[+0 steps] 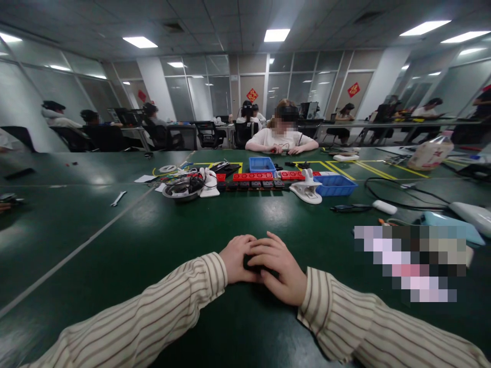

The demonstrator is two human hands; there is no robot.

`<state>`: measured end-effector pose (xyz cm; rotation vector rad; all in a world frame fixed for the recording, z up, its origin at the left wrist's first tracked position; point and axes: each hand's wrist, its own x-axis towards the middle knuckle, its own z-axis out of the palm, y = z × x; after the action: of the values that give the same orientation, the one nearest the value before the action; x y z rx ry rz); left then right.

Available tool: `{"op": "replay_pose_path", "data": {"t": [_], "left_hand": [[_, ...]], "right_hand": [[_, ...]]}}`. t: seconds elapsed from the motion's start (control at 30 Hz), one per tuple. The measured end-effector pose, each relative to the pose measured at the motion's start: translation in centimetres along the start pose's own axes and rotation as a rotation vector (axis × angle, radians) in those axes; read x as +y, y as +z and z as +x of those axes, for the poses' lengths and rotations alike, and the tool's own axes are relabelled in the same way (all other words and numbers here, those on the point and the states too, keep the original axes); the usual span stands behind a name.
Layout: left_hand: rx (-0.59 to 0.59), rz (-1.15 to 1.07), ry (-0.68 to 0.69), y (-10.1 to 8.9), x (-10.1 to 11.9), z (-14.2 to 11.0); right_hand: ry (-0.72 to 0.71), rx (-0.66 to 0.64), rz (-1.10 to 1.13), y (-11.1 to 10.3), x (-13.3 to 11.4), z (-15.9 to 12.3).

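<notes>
On the dark green table, directly in front of me, my left hand (236,259) and my right hand (282,268) rest against each other. The right hand's fingers are stretched and slightly apart, lying over the fingers of the left. My left thumb extends toward my right thumb, while the left fingertips are partly hidden. Between the palms is a dark gap; whether it is shadow or a small black thing I cannot tell. Beyond my hands stand a red and black power strip row (253,177), a white clamp (307,188) and another white clamp (209,183).
A metal bowl (183,196) of cables and a wrench (118,198) lie to the left. Blue bins (335,186), black cables (351,208) and a light blue item (452,227) are on the right. Across the table sits a person (282,138), hands on the tabletop.
</notes>
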<state>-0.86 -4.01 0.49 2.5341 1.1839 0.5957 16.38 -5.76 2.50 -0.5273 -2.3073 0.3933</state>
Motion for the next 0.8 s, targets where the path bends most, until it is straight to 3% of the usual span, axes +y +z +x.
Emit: {"op": "replay_pose_path", "data": {"t": [0.2, 0.37, 0.53, 0.8], "left_hand": [[0.076, 0.078, -0.069, 0.0, 1.1, -0.2], [0.088, 0.096, -0.080, 0.3, 1.1, -0.3], [0.060, 0.043, -0.043, 0.4, 0.7, -0.4], [0.004, -0.056, 0.065, 0.2, -0.3, 0.0]], "right_hand": [[0.246, 0.108, -0.071, 0.5, 0.4, 0.1], [0.358, 0.046, -0.192, 0.9, 0.2, 0.2], [0.277, 0.032, -0.144, 0.7, -0.1, 0.3], [-0.028, -0.002, 0.083, 0.3, 0.0, 0.2]]}}
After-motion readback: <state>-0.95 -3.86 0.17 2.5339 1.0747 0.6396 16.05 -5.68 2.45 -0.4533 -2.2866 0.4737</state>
